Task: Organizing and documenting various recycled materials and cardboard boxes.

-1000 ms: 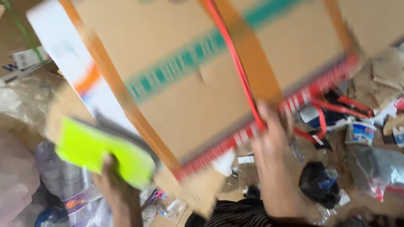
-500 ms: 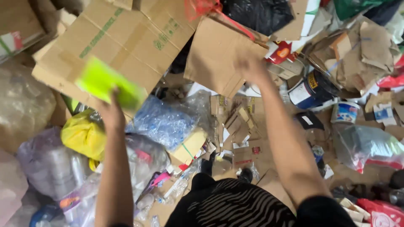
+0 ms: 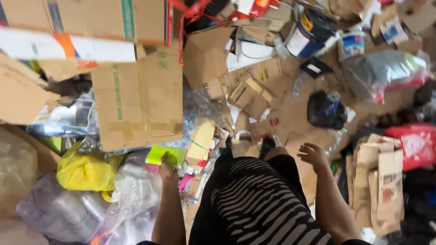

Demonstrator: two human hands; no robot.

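Cluttered floor (image 3: 290, 113) everywhere, covered in cardboard scraps, bags and tubs, with almost no bare ground showing. Person stands in the middle, striped dark skirt (image 3: 259, 199) filling the bottom centre.

Left hand (image 3: 167, 171) grips a small lime-green card (image 3: 165, 155), fingers closed on its lower edge, card held flat and low at about 10 o'clock from the skirt, just above the pile. Held by the edge, probably so the face stays readable and it keeps clear of the mess below.

Right hand (image 3: 312, 154) is empty, fingers loosely curled and spread, hanging by the hip at roughly 2 o'clock. Nothing in it, touching nothing.

Big flattened cardboard box (image 3: 138, 102) lies at 11 o'clock from the left hand, resting tilted on top of clear plastic bags (image 3: 131, 186), propped by whatever is under it. Yellow plastic bag (image 3: 84, 172) sits at 9 o'clock from the card, near it. Black bag (image 3: 324, 111) at 12 o'clock of the right hand, well apart. Paint tub (image 3: 309, 29) lies tipped near the top, at 1 o'clock. Stack of folded cardboard pieces (image 3: 379, 181) stands at 3 o'clock of the right arm, bundled upright together, looks sorted. Red bag (image 3: 415, 145) just beyond it.
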